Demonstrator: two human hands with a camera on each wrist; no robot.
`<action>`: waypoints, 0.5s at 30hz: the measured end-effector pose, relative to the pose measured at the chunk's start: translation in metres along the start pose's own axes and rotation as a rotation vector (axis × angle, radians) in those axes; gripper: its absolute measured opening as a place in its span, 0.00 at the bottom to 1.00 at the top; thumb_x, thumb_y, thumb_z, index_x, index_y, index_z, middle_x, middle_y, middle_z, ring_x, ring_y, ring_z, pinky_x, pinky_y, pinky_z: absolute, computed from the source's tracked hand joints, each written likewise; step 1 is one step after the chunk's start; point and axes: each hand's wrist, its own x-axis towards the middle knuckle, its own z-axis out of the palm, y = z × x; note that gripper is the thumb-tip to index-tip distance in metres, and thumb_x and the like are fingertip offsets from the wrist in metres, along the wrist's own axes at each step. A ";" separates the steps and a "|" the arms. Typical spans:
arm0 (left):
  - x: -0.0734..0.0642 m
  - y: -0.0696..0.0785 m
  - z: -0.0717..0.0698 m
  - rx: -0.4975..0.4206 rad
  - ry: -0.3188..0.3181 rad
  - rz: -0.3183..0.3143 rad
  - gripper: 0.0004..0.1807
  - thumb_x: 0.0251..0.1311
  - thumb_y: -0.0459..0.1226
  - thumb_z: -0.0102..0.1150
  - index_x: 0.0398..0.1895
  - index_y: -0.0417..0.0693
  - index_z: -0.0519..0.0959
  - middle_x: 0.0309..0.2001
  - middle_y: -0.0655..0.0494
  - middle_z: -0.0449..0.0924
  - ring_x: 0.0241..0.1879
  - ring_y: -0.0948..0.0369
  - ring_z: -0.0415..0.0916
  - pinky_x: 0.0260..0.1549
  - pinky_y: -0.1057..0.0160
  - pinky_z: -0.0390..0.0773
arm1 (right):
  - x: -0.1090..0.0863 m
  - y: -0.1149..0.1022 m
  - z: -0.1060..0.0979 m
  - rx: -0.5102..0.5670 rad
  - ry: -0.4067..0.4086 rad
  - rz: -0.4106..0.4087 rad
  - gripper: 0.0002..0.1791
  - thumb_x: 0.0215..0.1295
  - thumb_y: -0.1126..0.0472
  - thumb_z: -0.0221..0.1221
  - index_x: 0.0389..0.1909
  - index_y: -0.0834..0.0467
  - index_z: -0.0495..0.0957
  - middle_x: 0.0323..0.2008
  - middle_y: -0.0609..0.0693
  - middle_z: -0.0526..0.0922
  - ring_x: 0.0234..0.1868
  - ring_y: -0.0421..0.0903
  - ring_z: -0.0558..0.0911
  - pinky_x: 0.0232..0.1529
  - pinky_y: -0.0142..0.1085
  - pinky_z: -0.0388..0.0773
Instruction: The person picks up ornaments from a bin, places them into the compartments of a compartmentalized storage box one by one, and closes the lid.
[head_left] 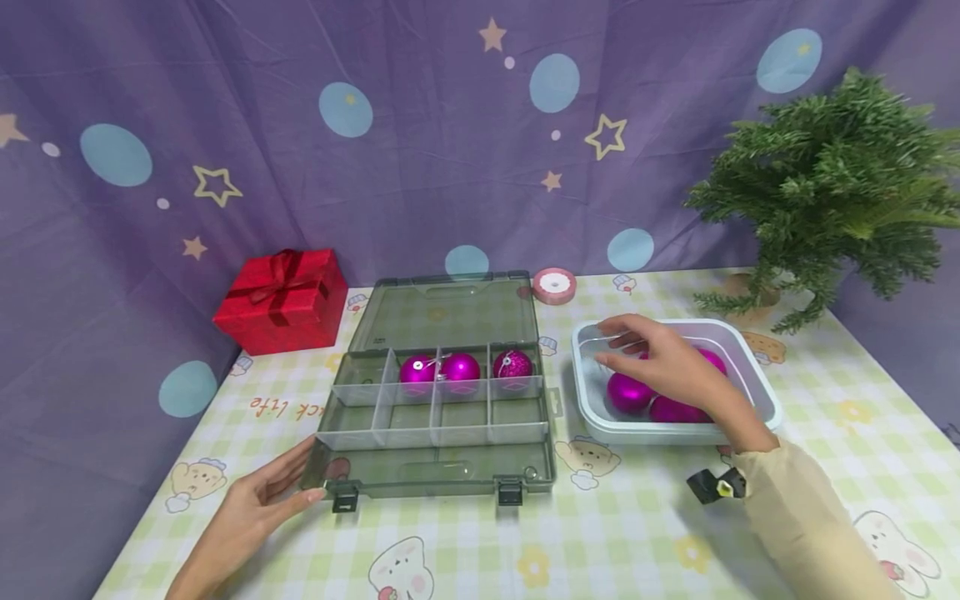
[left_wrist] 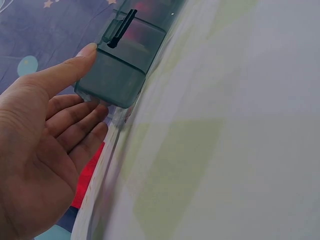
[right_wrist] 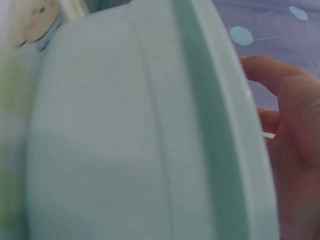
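Note:
A clear grey compartment box (head_left: 420,437) lies with its lid (head_left: 450,317) folded back. Two magenta Christmas balls (head_left: 460,368) sit side by side in its back row, and a glittery magenta ball (head_left: 513,364) is in the compartment to their right. My left hand (head_left: 251,504) rests at the box's front left corner, thumb against the front edge and fingers along the side. Over the pale blue basin (head_left: 600,429) hovers my right hand (head_left: 667,362), thumb and fingers apart with nothing seen between them. Several magenta balls (head_left: 628,393) lie in the basin, partly hidden by this hand.
A red gift box (head_left: 288,304) with a bow stands at the back left. Behind the lid is a pink ribbon roll (head_left: 554,285). A small artificial Christmas tree (head_left: 832,192) stands at the back right, its branches reaching towards the basin. The purple curtain (head_left: 420,183) closes off the back.

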 end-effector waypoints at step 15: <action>-0.001 0.000 0.000 0.017 0.007 0.008 0.42 0.68 0.45 0.69 0.79 0.39 0.62 0.76 0.44 0.63 0.70 0.56 0.63 0.54 0.79 0.71 | -0.030 0.022 -0.008 -0.134 0.033 -0.019 0.23 0.68 0.62 0.69 0.60 0.68 0.79 0.50 0.60 0.86 0.49 0.53 0.86 0.51 0.46 0.83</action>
